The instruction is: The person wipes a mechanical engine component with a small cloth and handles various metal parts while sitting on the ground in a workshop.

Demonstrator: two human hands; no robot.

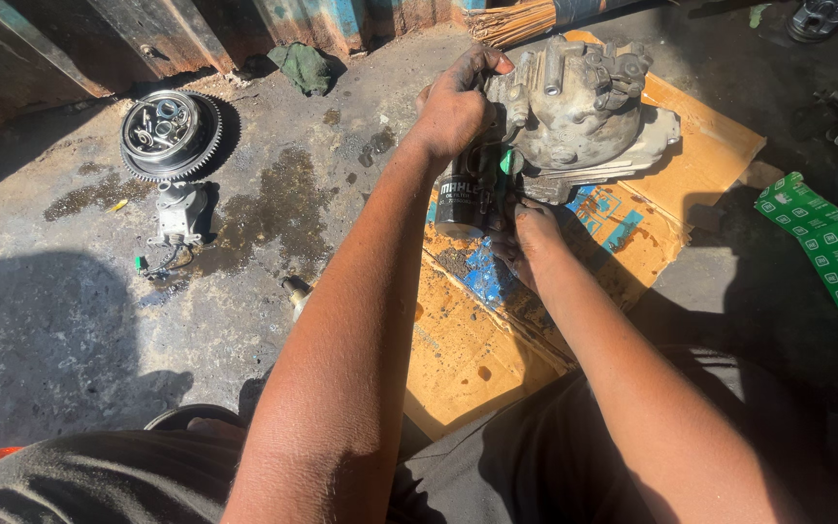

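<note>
From up here I see my left hand (453, 102) clamped over the top left edge of a grey cast-metal engine housing (574, 107), fingers curled onto its rim, while my right hand (526, 238) comes in from below, its grip closed around the lower part of a black cylindrical oil filter (463, 199) that sits against the housing's left side. Both rest on a sheet of orange and blue cardboard (700, 146) spread on the oil-stained concrete floor (273, 204). I judge the housing heavy and rigid, with ribs and bosses that give good purchase but hard corners; the filter looks light, smooth and greasy, so it will likely slip unless taken around its full girth near the base. My hands are smeared dark, which won't help. Open room lies to the left, between the cardboard and a toothed flywheel (172, 134) with a small bracket (179, 213) below it, both well apart from my hands. To the right, a green patterned carton (831, 247) sits near the cardboard's edge, and broom bristles (511, 21) lie just behind the housing, so room is tighter there.
</note>
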